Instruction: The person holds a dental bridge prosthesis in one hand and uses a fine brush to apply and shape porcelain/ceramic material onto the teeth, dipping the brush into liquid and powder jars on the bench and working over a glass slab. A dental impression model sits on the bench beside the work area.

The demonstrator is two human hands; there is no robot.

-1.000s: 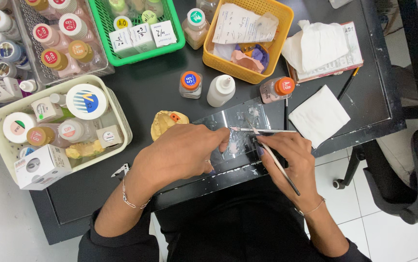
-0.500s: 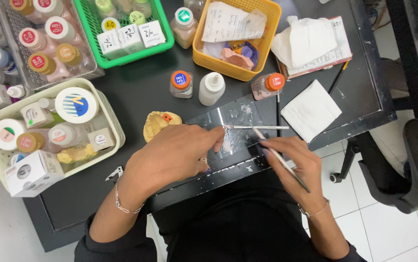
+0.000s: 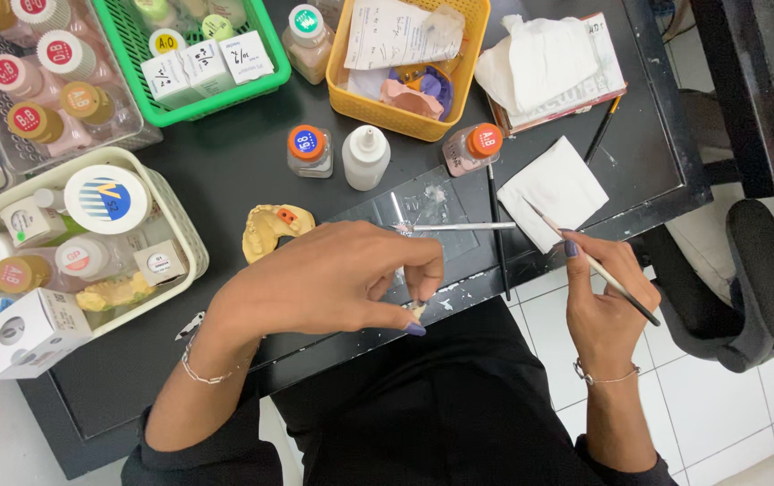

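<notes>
The left hand (image 3: pixel 333 279) pinches a small pale piece (image 3: pixel 417 310) between fingertips; at its three o'clock, the right hand (image 3: pixel 607 301) grips a thin brush (image 3: pixel 585 256). A tissue (image 3: pixel 553 191) lies at the brush tip's twelve o'clock.

Table (image 3: pixel 225 171): dark, matt surface, scuffed pale along the near edge; mixing slab (image 3: pixel 441 211): clear, glossy glass or plastic, smeared white; spatula (image 3: pixel 459 226): bright polished metal; brush (image 3: pixel 598 270): thin, smooth dark handle; tissue (image 3: pixel 553 189): soft white paper, matt; baskets (image 3: pixel 351 99): glossy moulded plastic lattice; dental cast (image 3: pixel 274 229): chalky yellow stone, matt; bottles (image 3: pixel 366 157): smooth plastic.
</notes>
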